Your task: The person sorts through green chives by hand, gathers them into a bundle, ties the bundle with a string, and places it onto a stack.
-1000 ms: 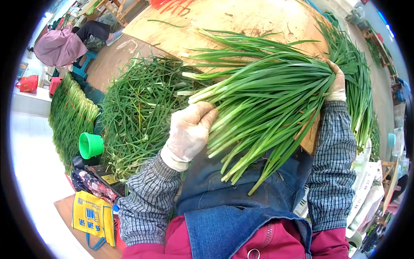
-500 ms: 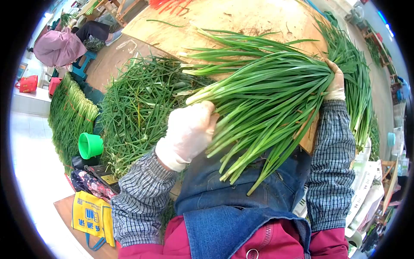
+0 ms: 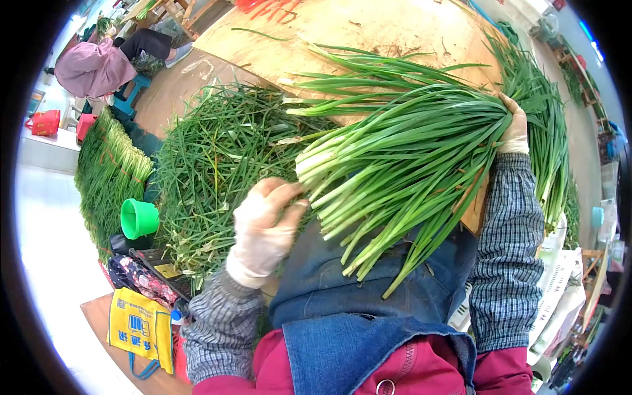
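A large fanned bunch of garlic chives (image 3: 408, 145) lies across my lap and the board's edge, pale stalk ends to the left. My gloved right hand (image 3: 513, 125) is wrapped round its leafy end at the right. My gloved left hand (image 3: 266, 220) is just left of the pale ends, fingers curled and thumb pressed in. Anything pinched there is too small to make out. Beyond the left hand is a big heap of loose green leaves (image 3: 217, 151).
A wooden board (image 3: 316, 36) holds red ties (image 3: 270, 8) at its far side. More chives (image 3: 543, 125) hang at the right. To the left stand tied bundles (image 3: 108, 178), a green bucket (image 3: 139, 219) and a yellow bag (image 3: 135, 326). Another person (image 3: 92, 69) sits at upper left.
My left hand has drawn back left and slightly down from the pale stalk ends. The right hand keeps its grip on the bunch, nearly still.
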The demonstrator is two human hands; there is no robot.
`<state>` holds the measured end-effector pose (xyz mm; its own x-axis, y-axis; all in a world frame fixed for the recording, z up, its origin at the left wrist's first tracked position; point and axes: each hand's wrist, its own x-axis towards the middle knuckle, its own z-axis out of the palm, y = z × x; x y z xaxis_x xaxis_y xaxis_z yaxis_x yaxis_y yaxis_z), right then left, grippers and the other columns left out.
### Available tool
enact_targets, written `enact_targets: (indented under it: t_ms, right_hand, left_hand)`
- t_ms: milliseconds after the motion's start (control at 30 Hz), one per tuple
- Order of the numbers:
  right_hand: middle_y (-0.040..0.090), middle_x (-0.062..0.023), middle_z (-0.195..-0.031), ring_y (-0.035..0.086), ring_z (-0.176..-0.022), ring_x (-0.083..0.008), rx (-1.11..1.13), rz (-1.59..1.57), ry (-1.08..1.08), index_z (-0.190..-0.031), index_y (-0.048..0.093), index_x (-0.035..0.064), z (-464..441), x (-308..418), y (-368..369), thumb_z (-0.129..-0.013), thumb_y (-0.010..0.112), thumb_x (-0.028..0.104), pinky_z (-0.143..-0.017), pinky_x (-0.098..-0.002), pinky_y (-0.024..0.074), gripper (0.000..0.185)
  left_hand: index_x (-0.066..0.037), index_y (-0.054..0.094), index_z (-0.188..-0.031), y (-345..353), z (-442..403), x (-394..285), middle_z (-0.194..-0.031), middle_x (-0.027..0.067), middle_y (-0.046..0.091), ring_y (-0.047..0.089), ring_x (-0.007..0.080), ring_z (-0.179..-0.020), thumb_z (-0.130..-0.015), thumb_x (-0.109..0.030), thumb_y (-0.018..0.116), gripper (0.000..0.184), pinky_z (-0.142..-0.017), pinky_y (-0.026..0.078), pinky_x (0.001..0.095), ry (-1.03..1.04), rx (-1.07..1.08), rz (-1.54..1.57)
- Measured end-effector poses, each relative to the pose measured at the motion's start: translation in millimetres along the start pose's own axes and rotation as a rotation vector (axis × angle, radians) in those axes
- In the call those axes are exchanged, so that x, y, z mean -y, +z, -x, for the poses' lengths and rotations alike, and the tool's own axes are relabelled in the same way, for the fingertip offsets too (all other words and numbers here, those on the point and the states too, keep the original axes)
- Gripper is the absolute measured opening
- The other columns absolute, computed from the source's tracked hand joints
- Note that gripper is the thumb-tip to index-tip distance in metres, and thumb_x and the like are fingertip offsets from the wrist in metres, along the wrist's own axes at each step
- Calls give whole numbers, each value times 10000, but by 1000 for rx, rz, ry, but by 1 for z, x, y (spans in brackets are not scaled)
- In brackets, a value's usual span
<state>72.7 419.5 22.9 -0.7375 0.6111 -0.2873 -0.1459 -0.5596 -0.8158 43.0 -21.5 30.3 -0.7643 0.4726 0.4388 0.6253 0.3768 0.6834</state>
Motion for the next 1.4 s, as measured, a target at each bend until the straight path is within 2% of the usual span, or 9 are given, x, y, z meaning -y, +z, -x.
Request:
enact_targets:
  t_ms: [300, 567, 633, 700, 767, 800, 933, 1100, 1400]
  right_hand:
    - [650, -146, -802, 622, -690, -260, 15, -31, -21, -856, 613, -16, -4, 0, -4, -828, 465, 147, -676, -352, 535, 222]
    - [644, -163, -821, 623, -699, -272, -13, 11, -40, -888, 595, -34, -10, -1, -5, -830, 450, 124, -683, -371, 538, 222]
    - [648, -153, -816, 623, -685, -267, -10, -10, -27, -874, 601, -22, -7, -1, -5, -820, 476, 130, -666, -362, 539, 205]
    - [650, -146, -810, 624, -676, -262, 20, -13, -16, -866, 606, -14, -8, -1, -8, -816, 487, 136, -661, -354, 539, 197]
    - [652, -139, -803, 624, -672, -260, -11, 17, -25, -857, 611, -6, 0, 0, -1, -813, 494, 147, -659, -347, 538, 198]
    - [653, -140, -804, 625, -673, -260, 2, 8, -13, -859, 612, -6, -5, 0, -4, -811, 493, 147, -659, -347, 538, 200]
    - [654, -147, -834, 633, -703, -262, 26, -7, 7, -884, 614, -14, -2, 1, -2, -835, 470, 156, -676, -360, 546, 228]
    - [654, -150, -840, 634, -716, -264, 12, 1, -18, -901, 615, -17, -13, -2, -12, -849, 451, 166, -688, -366, 548, 251]
    - [647, -141, -800, 618, -680, -264, -19, 0, -17, -837, 605, -11, -1, -1, -1, -818, 492, 151, -661, -356, 532, 198]
  left_hand:
    - [-46, 571, -903, 39, -27, 1, -818, 117, 615, 598, 306, -708, -687, -32, 669, 238, -612, 484, 363, 218, 111, -367]
    - [-22, 619, -863, 8, -9, -2, -714, 149, 618, 628, 287, -647, -748, -47, 637, 119, -549, 495, 326, -53, 320, -366]
    - [-22, 587, -730, -8, 9, 22, -578, 121, 563, 600, 273, -547, -786, -87, 558, 90, -490, 477, 350, 55, -2, -147]
    - [-31, 595, -746, -54, 25, 36, -702, 110, 600, 598, 252, -642, -745, -37, 556, 40, -559, 470, 356, -113, 49, -492]
    - [-59, 607, -779, -83, 35, 40, -877, 96, 599, 563, 245, -793, -692, 2, 559, 117, -679, 439, 366, -193, 424, -1192]
    - [-87, 606, -832, -79, 40, 40, -992, 82, 566, 515, 241, -893, -667, 2, 566, 192, -758, 396, 371, -141, 369, -1098]
    - [-59, 616, -996, -24, 3, -24, -870, 99, 627, 580, 241, -804, -689, 65, 551, 338, -694, 463, 358, 267, 132, -472]
    - [-42, 612, -1028, 27, -41, -5, -959, 91, 596, 583, 247, -757, -700, -32, 615, 328, -638, 480, 336, 310, -1, -594]
    - [-50, 578, -822, -25, -21, 23, -666, 80, 515, 530, 228, -564, -635, 8, 540, 199, -460, 432, 327, 435, 74, -610]
